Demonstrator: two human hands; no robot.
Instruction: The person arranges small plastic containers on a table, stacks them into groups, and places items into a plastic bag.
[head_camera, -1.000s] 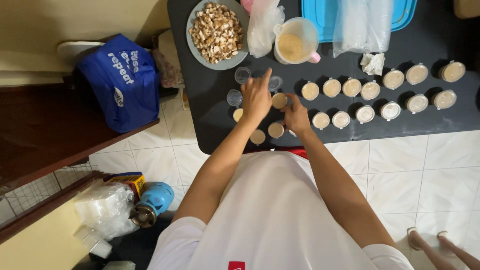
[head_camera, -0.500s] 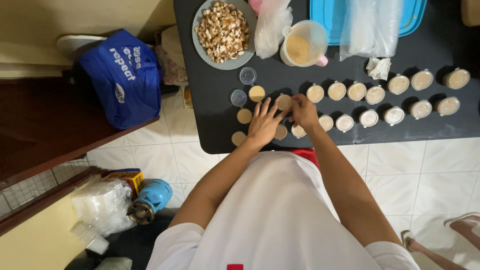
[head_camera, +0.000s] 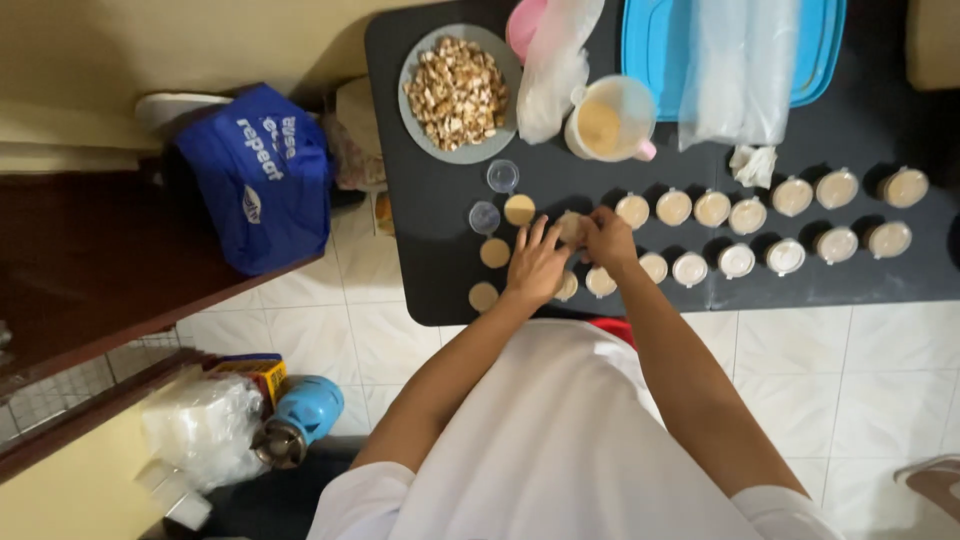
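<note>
Black table (head_camera: 440, 270) at frame top, grey plate (head_camera: 412, 100) of nuts, jug (head_camera: 612, 122) holding tan mix, filled cups in rows, left hand (head_camera: 536, 264) and right hand (head_camera: 606, 237) both grasping one small cup (head_camera: 571, 226) mid-frame

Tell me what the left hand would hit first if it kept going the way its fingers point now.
Probably the small filled cup that both hands meet over: the left hand points up and slightly right, its fingers already at that cup. Beyond it stands the measuring jug. Whether the fingers touch the cup is unclear.

**Soft indoor light, slight blur**

The scene is lit evenly from above. Short shadows are cast beside the cups (head_camera: 790, 197) on the dark counter (head_camera: 430, 260). Fine detail is softened throughout, and mild bending is seen at the edges.
</note>
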